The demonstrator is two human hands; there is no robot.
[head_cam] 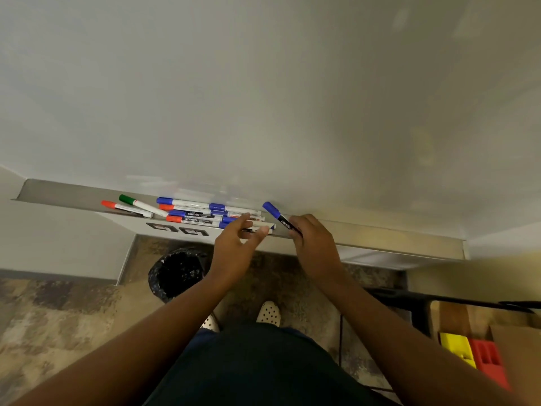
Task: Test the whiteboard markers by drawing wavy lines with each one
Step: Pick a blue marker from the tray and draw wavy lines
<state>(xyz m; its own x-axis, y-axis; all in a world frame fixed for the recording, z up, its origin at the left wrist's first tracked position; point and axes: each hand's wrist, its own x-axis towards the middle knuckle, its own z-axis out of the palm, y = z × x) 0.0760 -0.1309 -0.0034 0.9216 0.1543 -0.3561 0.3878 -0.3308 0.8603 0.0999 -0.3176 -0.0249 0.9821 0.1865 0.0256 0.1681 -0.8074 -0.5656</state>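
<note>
nearby, bin (175, 273) below tray (73, 191)

whiteboard (263, 83): plain off-white, kinda greyish, no marks you can see
tray (73, 194): dull silver-grey metal
marker in your right hand (311, 238): blue cap (270, 208), black barrel with white lettering
loose markers (205, 213): white barrels with black label bands, caps mostly blue, a few orange-red
green marker (140, 204): green cap, white barrel
far-left marker (123, 208): orange-red cap, white barrel
bin (175, 272): black liner with pale flecks
floor (58, 317): mottled brown and tan, marble-ish
your shoes (268, 313): cream with dark dots
blocks (474, 353): one yellow, one red
</note>
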